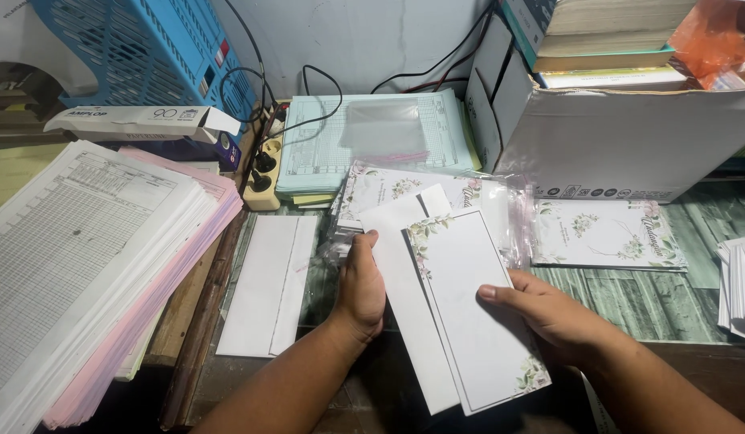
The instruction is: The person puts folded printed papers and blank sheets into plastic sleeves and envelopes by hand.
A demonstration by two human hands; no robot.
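Note:
My left hand [360,285] grips the left edge of a plain white envelope [400,281] held above the table. My right hand [549,313] holds a white card with a floral border [477,305], its thumb pressed on the card's face. The card lies over the envelope, slanted, its upper end near the envelope's flap. Under both sits a pile of floral cards in clear plastic sleeves [404,186].
A white envelope [269,281] lies left of my hands. Stacks of white and pink forms [91,257] fill the left. A teal paper stack [332,145], a power strip [264,173], a white cardboard box [629,137], another floral card [605,233] and envelopes [740,285] surround them.

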